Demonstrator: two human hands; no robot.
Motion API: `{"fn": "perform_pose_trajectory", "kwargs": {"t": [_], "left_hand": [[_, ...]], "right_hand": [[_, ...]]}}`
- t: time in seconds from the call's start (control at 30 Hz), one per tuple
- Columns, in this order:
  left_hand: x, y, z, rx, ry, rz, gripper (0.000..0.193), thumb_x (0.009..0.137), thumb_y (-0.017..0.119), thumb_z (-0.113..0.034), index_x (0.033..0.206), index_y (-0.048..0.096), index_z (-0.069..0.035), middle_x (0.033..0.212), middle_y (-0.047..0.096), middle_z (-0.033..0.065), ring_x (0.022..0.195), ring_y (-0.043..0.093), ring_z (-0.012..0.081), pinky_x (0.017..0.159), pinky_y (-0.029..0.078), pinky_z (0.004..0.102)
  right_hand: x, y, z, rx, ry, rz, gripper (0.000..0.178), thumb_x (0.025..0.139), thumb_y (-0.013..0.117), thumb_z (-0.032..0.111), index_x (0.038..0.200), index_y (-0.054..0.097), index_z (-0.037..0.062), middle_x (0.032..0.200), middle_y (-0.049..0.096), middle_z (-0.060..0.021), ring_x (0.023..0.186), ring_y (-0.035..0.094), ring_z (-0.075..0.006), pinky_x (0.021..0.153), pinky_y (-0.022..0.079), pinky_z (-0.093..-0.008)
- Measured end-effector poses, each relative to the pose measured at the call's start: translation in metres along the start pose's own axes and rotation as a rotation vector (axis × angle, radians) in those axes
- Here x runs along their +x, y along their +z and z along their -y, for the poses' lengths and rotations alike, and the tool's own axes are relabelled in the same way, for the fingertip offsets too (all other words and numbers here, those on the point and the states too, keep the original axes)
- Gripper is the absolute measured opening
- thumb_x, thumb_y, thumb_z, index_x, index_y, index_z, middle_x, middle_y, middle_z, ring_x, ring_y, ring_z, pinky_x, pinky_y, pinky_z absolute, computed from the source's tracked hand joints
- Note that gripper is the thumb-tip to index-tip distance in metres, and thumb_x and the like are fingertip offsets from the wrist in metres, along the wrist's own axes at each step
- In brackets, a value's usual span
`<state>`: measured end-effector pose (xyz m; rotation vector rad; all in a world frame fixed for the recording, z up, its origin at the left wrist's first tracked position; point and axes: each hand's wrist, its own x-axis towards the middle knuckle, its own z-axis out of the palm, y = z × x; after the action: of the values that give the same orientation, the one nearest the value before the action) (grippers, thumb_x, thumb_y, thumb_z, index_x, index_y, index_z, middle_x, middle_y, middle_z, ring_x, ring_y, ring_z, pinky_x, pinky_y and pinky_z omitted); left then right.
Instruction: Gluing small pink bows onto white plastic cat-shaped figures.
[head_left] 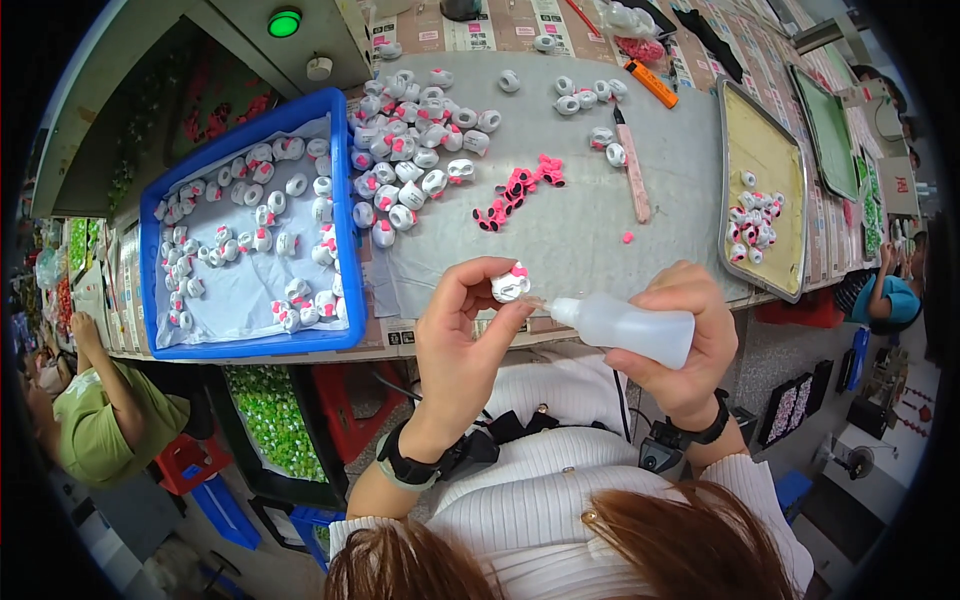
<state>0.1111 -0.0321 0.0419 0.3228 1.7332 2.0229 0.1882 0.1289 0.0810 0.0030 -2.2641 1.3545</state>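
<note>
Between the thumb and fingers of my left hand [462,325] is a small white figurine head [510,284] with a pink piece at its top. My right hand [688,340] grips a translucent white squeeze bottle [630,326], tipped sideways. Its thin nozzle points left and ends close to my left thumb and the head; whether it touches cannot be told. Beyond my hands, small pink-and-black pieces [515,192] lie in a cluster on the grey work sheet [570,130]. A large pile of similar white heads [420,130] sits to their left.
A blue tray [352,230] with white heads stands at left. At right, a metal tray [722,180] holds more. A pinkish stick tool [632,170] and an orange cutter-like tool [652,84] lie farther back. Other people sit at far left [110,410] and far right [890,290].
</note>
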Motion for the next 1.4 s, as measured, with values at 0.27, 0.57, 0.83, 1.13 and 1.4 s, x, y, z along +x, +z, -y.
{"fn": "perform_pose_trajectory", "kwargs": {"t": [0.27,0.57,0.83,1.13,1.4], "left_hand": [[0.0,0.0,0.003,-0.031,-0.006,-0.028,0.03,0.074,0.058,0.004,0.101,0.048,0.003,0.093,0.053,0.0056,0.081,0.052,0.0093,0.072,0.043,0.0211],[0.0,0.002,-0.007,-0.169,-0.095,-0.011,0.029,0.075,0.055,0.007,0.103,0.045,0.004,0.099,0.053,0.01,0.089,0.053,0.0123,0.077,0.044,0.0233],[0.0,0.002,-0.005,-0.159,-0.096,-0.023,0.03,0.074,0.054,0.008,0.102,0.044,0.004,0.103,0.053,0.0132,0.09,0.054,0.0151,0.079,0.043,0.0242],[0.003,-0.001,-0.002,-0.129,-0.051,-0.106,0.03,0.074,0.055,0.009,0.101,0.046,0.003,0.094,0.054,0.0069,0.084,0.054,0.0109,0.075,0.043,0.0213],[0.007,-0.016,-0.004,-0.05,-0.016,-0.189,0.026,0.074,0.055,0.007,0.098,0.047,0.002,0.094,0.054,0.0077,0.086,0.054,0.0125,0.078,0.043,0.0231]], "right_hand": [[0.0,-0.007,0.001,-0.018,0.005,-0.003,0.039,0.055,0.077,0.01,0.084,0.052,0.002,0.071,0.053,-0.0074,0.058,0.048,-0.0142,0.052,0.038,-0.0239],[0.0,-0.006,0.001,-0.02,0.011,-0.043,0.037,0.056,0.077,0.01,0.083,0.051,0.002,0.071,0.053,-0.0074,0.058,0.047,-0.0144,0.052,0.037,-0.0242],[0.001,-0.011,0.001,-0.062,0.003,-0.036,0.036,0.056,0.076,0.01,0.081,0.052,0.0023,0.069,0.052,-0.0076,0.055,0.048,-0.0151,0.051,0.037,-0.0243],[0.007,-0.022,-0.027,0.488,0.435,-0.549,0.032,0.069,0.064,0.004,0.093,0.043,-0.0001,0.083,0.053,-0.0073,0.07,0.049,-0.0114,0.064,0.043,-0.0234],[0.001,-0.057,-0.137,-0.041,0.46,-0.575,0.044,0.07,0.063,0.004,0.102,0.034,-0.0002,0.091,0.054,-0.0108,0.08,0.053,-0.0136,0.072,0.042,-0.025]]}}
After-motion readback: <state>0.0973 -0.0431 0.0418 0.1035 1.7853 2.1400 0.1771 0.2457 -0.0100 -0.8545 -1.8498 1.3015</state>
